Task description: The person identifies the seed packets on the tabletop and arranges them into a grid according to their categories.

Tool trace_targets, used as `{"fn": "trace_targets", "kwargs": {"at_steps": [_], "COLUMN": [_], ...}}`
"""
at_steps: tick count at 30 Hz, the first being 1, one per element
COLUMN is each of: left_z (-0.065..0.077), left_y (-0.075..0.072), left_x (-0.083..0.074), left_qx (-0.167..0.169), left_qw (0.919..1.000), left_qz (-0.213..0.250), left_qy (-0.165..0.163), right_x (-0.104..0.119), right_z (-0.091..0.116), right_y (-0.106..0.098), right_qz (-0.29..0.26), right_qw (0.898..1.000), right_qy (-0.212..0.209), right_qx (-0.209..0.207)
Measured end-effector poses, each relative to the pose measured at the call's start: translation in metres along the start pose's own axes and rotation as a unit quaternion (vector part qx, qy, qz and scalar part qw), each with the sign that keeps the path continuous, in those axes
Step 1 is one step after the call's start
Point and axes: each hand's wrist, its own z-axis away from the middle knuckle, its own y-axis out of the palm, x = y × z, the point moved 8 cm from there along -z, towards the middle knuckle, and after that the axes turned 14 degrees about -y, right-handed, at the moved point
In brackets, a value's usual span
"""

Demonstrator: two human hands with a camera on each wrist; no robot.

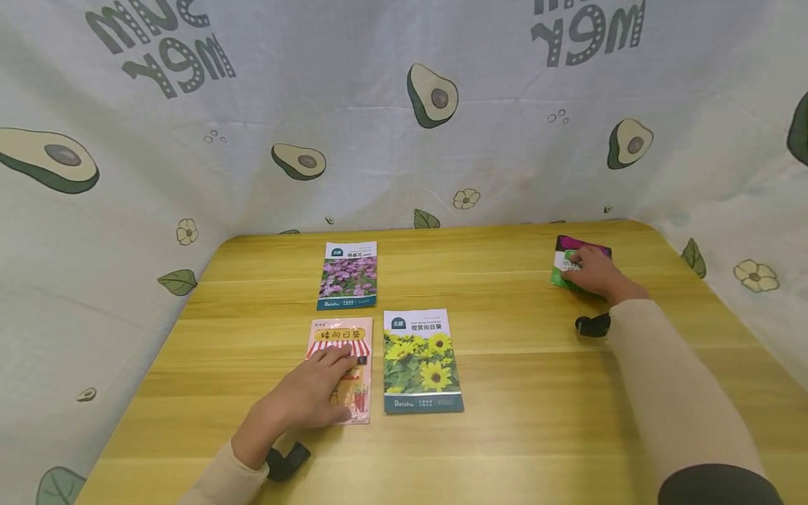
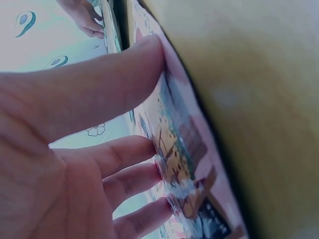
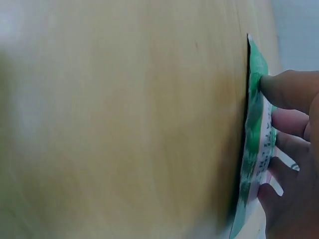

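My left hand [image 1: 309,393] lies over a pink seed packet [image 1: 362,403] with a striped awning print. In the left wrist view its thumb and fingertips, spread apart, touch the face of that packet [image 2: 174,144]. Farther off to the right, my right hand [image 1: 596,270] has its fingers on a green, white and magenta packet [image 1: 558,275], partly covering it. Seen from the right wrist, the thumb and spread fingertips press on this packet's face [image 3: 254,134], close over the table.
A packet with yellow sunflowers [image 1: 419,365] lies to the right of the pink one. Behind the pink one is a packet with purple flowers [image 1: 347,277]. All lie on a wooden table [image 1: 505,421], backed by a white avocado-print cloth [image 1: 366,63].
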Motion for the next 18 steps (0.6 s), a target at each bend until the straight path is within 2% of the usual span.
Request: {"fn": "trace_targets", "kwargs": {"at_steps": [5, 10, 18], "left_z": [-0.0004, 0.0002, 0.0002], "left_y": [0.0, 0.0001, 0.0009], "left_x": [-0.0014, -0.0007, -0.0003], "left_qx": [0.0, 0.003, 0.002], "left_qw": [1.0, 1.0, 0.9999], "left_qz": [-0.001, 0.0, 0.003], "left_qy": [0.004, 0.0, -0.01], "right_x": [-0.0023, -0.0056, -0.0089], "right_z": [0.0, 0.0002, -0.0019], "right_y": [-0.0019, 0.0013, 0.004], "right_qz": [-0.001, -0.037, 0.022], "right_qw": [1.0, 0.999, 0.998], "right_qy": [-0.011, -0.006, -0.016], "right_qx": [-0.002, 0.021, 0.053]}}
